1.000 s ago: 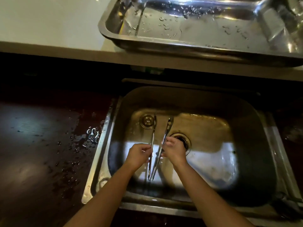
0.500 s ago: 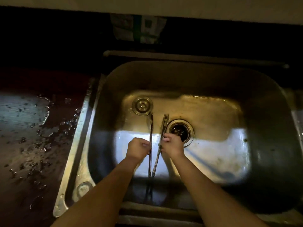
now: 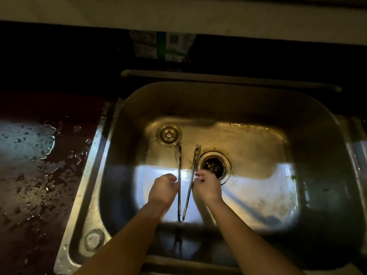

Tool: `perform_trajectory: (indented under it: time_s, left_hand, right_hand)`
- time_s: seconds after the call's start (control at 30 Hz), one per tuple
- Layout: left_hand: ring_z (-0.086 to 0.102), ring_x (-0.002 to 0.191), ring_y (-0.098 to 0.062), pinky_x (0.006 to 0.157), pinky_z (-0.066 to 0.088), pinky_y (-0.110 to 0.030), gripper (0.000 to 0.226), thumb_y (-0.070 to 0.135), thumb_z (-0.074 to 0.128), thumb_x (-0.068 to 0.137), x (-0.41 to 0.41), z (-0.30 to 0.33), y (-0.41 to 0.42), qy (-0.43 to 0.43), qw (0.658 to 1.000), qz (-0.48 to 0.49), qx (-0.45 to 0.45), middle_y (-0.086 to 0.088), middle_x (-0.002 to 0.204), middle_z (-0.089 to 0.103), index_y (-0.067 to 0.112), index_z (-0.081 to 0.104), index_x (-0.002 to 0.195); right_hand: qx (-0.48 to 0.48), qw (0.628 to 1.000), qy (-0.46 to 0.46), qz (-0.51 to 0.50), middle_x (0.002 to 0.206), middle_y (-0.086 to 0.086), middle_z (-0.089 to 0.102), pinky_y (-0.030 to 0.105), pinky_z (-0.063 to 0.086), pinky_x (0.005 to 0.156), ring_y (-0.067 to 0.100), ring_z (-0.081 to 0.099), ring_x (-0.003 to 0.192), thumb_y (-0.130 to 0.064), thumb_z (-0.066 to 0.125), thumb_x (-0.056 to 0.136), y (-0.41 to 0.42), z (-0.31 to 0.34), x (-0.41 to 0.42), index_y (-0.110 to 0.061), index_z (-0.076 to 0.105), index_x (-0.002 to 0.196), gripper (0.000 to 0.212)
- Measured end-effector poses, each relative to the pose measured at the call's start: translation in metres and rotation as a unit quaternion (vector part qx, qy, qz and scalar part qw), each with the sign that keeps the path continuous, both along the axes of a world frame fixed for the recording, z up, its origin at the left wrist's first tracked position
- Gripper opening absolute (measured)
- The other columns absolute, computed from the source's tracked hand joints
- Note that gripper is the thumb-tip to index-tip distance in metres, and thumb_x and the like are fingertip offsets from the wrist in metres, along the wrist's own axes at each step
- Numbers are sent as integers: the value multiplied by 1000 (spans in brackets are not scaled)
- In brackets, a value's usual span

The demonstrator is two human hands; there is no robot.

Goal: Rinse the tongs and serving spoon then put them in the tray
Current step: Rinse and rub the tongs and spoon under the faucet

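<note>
Long metal tongs (image 3: 179,167) are held over the steel sink (image 3: 317,135), their two arms spread in a narrow V with the tips pointing away from me. My left hand (image 3: 163,188) grips the left arm of the tongs, and my right hand (image 3: 206,185) pinches the right arm. The hinge end points toward me near the sink's front wall. No serving spoon and no tray appear in this view. I see no running water.
The open drain (image 3: 215,165) lies just right of the tongs, and a round metal stopper (image 3: 168,134) sits at the back left of the basin. Left of the sink is a dark wet counter (image 3: 35,175). A pale ledge (image 3: 178,14) runs along the top.
The view has tilted down, so the steel tray on the ledge is out of sight. Both hands still hold the tongs over the sink in nearly the same pose.
</note>
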State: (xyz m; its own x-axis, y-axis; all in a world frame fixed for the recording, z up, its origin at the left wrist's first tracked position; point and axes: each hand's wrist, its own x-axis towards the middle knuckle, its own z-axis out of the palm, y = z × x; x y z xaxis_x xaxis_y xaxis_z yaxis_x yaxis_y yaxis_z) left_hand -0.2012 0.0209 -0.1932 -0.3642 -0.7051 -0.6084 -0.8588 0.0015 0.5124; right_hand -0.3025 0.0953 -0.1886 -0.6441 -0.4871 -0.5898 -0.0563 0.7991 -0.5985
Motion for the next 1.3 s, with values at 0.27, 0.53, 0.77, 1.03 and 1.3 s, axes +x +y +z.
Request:
perform_trajectory:
  time_s: [0.27,0.53,0.77,1.03,1.3]
  left_hand:
    - [57,112,-24,94,44,-35,37,32,41,93,-2,78,32,-34,962,-217,-159,-10,125,61,16,54,124]
    - [41,129,-13,114,19,-39,43,39,32,94,-12,125,131,28,929,-248,-274,3,139,50,25,43,133]
    - [28,140,-15,115,6,-48,49,42,32,94,-35,121,172,51,906,-307,-286,1,150,36,25,32,141]
    - [15,144,-15,117,6,-46,57,40,31,94,-24,113,176,46,932,-273,-233,1,155,24,24,12,146]
    - [12,145,-14,118,5,-46,58,41,29,95,-23,112,176,45,934,-268,-231,1,156,21,26,9,147]
  right_hand:
    - [44,947,205,242,130,4,54,35,34,101,23,44,122,-25,48,89,45,68,-7,-22,60,120,33]
    - [52,919,320,223,143,2,42,41,18,112,19,30,134,-33,42,92,137,147,-8,-27,46,131,39]
    - [46,895,428,115,150,12,36,51,3,116,27,23,143,-29,55,87,199,184,-24,-22,43,136,51]
    - [120,881,450,85,158,18,-4,47,-8,116,29,-14,145,-34,43,92,225,184,-64,-21,18,147,62]
    - [153,877,446,96,158,17,-6,43,-3,117,28,-12,145,-40,41,93,225,168,-83,-19,12,148,65]
